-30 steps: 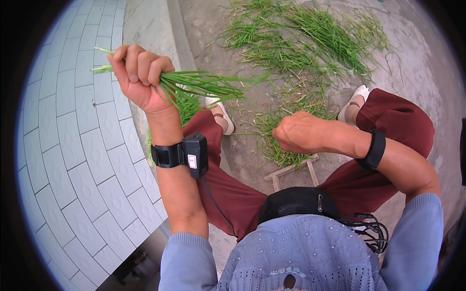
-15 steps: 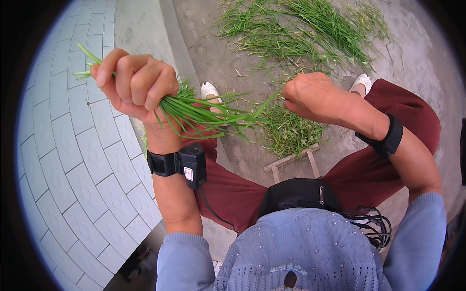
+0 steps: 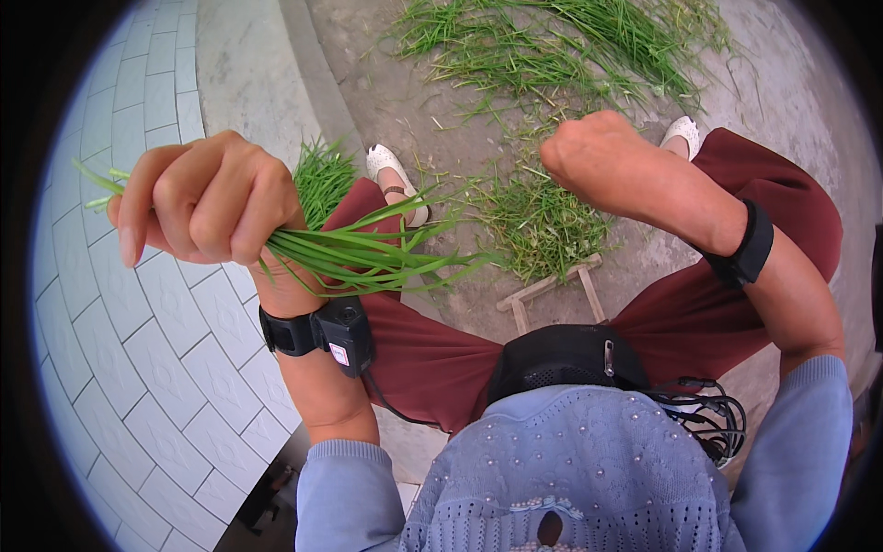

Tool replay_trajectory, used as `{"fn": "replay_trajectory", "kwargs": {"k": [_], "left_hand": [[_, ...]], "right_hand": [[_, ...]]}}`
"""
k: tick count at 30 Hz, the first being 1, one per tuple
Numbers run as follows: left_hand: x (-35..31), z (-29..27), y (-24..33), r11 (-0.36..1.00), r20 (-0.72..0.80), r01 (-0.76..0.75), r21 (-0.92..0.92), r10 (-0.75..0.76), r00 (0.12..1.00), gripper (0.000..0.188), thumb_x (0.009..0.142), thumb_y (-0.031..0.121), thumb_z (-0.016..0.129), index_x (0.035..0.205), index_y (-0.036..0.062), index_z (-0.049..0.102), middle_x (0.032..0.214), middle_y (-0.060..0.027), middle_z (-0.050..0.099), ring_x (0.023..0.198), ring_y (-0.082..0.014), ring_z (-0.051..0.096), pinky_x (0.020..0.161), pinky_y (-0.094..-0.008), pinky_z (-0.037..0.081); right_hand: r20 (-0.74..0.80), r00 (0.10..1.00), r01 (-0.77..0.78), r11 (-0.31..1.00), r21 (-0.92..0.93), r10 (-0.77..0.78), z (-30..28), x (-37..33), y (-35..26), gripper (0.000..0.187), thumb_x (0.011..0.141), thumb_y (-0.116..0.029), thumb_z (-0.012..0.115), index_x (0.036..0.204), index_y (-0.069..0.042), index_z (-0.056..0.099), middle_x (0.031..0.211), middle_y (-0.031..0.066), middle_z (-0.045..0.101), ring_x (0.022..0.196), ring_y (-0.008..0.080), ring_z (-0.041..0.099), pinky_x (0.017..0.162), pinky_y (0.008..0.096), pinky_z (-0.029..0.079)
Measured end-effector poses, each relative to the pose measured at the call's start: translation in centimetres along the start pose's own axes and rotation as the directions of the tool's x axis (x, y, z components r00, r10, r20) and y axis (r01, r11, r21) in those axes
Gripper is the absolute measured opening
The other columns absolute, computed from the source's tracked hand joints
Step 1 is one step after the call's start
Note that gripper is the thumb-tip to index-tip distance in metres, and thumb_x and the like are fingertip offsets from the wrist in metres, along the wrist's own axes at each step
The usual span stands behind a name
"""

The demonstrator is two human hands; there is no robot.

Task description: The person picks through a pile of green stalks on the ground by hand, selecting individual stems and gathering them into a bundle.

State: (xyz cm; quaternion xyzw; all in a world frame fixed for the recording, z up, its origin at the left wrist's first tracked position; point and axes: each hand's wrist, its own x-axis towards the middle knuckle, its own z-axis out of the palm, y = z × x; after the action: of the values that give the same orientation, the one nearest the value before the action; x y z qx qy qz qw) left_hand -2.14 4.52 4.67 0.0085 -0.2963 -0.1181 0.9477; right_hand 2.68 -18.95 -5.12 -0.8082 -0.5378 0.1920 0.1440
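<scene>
Left hand (image 3: 207,198) grasps a bundle of green stalks (image 3: 359,258) in mid-air, leaf tips trailing rightward; it has come lower and farther left over the last second. Right hand (image 3: 602,156) curls into a fist, now past the far edge of the trimmings pile (image 3: 543,225) on the floor (image 3: 773,110); whether it pinches anything, I cannot tell. With the hands wider apart, the left alone seems to control the bundle.

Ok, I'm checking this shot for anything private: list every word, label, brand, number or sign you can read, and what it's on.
No text can be read.
Small white sticker on the black box strapped to the left forearm: marks too small to make out.
I see no other label or sign.
</scene>
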Motion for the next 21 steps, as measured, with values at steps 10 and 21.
{"fn": "replay_trajectory", "kwargs": {"k": [10, 21], "left_hand": [[-0.1, 1.5, -1.2, 0.993, 0.013, 0.115, 0.026, -0.116, 0.993, 0.015, 0.079, -0.002, 0.054, 0.066, -0.0043, 0.060, 0.045, -0.0032, 0.040, 0.033, -0.0053, 0.029, 0.032, -0.0191, 0.014], [-0.9, 0.8, 0.2, 0.967, -0.308, 0.011, 0.256, 0.071, 0.949, 0.015, 0.081, 0.010, 0.061, 0.067, 0.0053, 0.058, 0.045, 0.0049, 0.033, 0.034, -0.0031, 0.024, 0.032, -0.0185, 0.017]], "right_hand": [[-0.160, 0.987, 0.047, 0.960, 0.275, -0.002, -0.1, 0.9, -0.8, 0.009, 0.075, -0.009, 0.058, 0.074, -0.001, 0.057, 0.069, 0.0171, 0.058, 0.067, 0.0353, 0.058, 0.058, 0.0430, 0.046], [-0.111, 0.993, 0.083, 0.898, 0.433, -0.038, 0.3, 1.4, -0.8, 0.011, 0.080, -0.009, 0.057, 0.082, 0.001, 0.058, 0.074, 0.0171, 0.056, 0.069, 0.0348, 0.055, 0.060, 0.0403, 0.043]]}}
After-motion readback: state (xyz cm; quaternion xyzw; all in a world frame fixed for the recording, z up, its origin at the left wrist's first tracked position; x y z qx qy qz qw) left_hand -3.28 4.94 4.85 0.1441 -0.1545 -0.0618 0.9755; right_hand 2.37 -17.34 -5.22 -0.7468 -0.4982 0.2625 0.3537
